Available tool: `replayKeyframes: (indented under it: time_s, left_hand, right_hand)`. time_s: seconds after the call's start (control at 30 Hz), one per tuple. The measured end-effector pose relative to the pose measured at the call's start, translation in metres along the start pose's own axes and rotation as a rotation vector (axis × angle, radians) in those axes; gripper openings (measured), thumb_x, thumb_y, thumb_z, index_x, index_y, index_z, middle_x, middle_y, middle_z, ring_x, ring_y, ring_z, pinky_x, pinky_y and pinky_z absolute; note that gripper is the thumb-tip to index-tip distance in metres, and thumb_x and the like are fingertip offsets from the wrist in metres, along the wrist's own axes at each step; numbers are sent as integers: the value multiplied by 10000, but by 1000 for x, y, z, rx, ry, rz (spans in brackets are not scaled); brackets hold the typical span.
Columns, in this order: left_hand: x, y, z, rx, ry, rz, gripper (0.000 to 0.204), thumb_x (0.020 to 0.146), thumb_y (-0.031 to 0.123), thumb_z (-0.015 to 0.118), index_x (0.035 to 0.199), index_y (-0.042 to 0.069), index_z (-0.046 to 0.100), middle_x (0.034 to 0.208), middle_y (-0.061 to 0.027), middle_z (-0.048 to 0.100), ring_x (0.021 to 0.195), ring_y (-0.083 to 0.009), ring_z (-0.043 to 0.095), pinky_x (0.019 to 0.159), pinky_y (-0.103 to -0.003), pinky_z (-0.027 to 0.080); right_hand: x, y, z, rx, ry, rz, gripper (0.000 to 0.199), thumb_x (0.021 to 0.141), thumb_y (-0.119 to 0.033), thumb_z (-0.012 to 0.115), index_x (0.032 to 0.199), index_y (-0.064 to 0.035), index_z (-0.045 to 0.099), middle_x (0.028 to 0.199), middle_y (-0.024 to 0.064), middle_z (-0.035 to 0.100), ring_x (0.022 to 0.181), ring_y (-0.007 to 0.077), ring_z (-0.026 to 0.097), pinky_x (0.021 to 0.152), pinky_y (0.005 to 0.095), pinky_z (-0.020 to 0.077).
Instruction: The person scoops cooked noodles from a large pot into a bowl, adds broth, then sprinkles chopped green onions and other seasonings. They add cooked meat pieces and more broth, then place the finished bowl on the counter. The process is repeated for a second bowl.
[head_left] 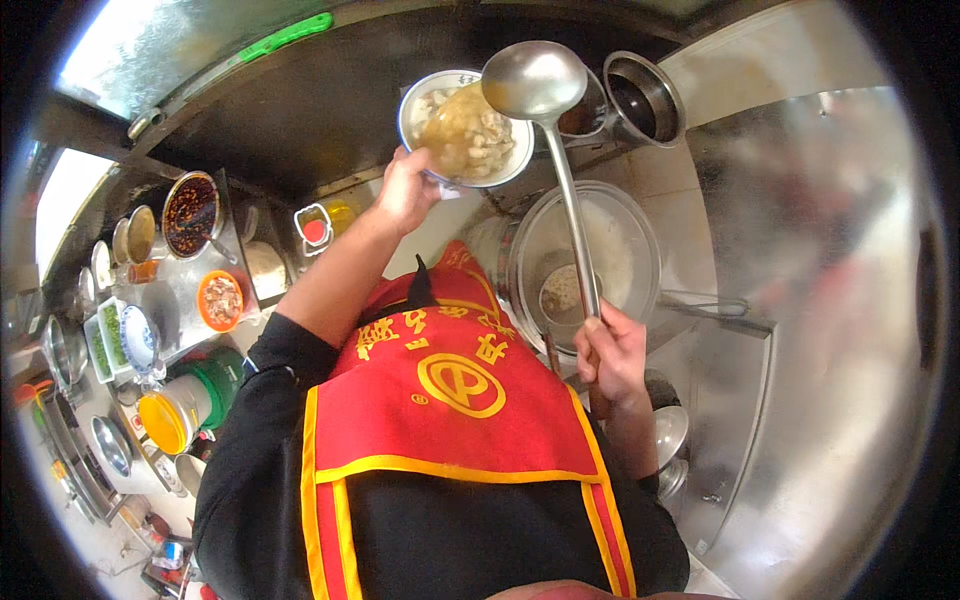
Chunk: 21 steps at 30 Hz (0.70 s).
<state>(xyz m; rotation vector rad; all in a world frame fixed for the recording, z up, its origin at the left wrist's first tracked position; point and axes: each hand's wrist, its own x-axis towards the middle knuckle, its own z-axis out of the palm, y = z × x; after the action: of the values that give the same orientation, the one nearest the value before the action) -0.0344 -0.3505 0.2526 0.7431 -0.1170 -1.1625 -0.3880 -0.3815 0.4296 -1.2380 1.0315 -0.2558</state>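
My left hand [405,190] grips the near rim of a white bowl with a blue edge [522,160], holding it out in front of me. Chunks of pale food in yellowish broth [465,135] fill much of it. In my right hand [612,355] is the long handle of a metal ladle [535,80], fingers wrapped round it. The ladle's head overlaps the bowl's right side in the picture; whether they touch I cannot tell. Below the ladle handle stands a large round pot [640,235] with whitish liquid and a smaller round strainer-like vessel inside it.
Two dark metal pots [650,100] stand beyond the large pot. At left, a counter bears a bowl of dark red chili sauce [192,215], an orange bowl of meat pieces [221,300] and trays of chopped greens [110,335]. A broad steel surface [820,330] lies at right.
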Motion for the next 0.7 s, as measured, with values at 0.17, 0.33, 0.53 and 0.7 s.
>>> replayKeyframes:
  time_s: [0.17, 0.33, 0.53, 0.7]
  left_hand:
    - [11, -10, 13, -55, 2, 3, 633, 851, 118, 531, 1453, -63, 452, 1361, -237, 617, 1197, -386, 653, 999, -585, 570]
    - [15, -17, 2, -87, 3, -67, 658, 828, 180, 544, 1443, -46, 478, 1371, -198, 626, 1237, -374, 623, 1067, -583, 510]
    - [0, 14, -50, -46, 201, -78, 561, 763, 188, 594, 1279, -30, 615, 1245, -159, 683, 1119, -328, 651, 983, -478, 531]
    - [-21, 68, -103, 177, 309, -106, 584, 750, 172, 571, 1288, -56, 608, 1240, -186, 682, 1088, -343, 669, 968, -473, 564]
  right_hand:
    - [-2, 13, -21, -322, 69, -197, 385, 1044, -28, 514, 1422, 22, 570, 698, -28, 528, 473, 31, 441, 435, 206, 363]
    - [5, 4, -27, 292, -81, 104, 370, 1052, -105, 533, 1401, 9, 578, 690, 55, 548, 425, 93, 443, 391, 240, 374]
    - [54, 32, -10, 39, 30, 16, 391, 1029, -113, 584, 1394, 27, 584, 693, 47, 579, 489, 114, 517, 457, 259, 412]
    - [92, 72, 1, -510, 251, -388, 441, 979, -162, 673, 1351, 66, 607, 747, 41, 642, 633, 138, 614, 587, 293, 509]
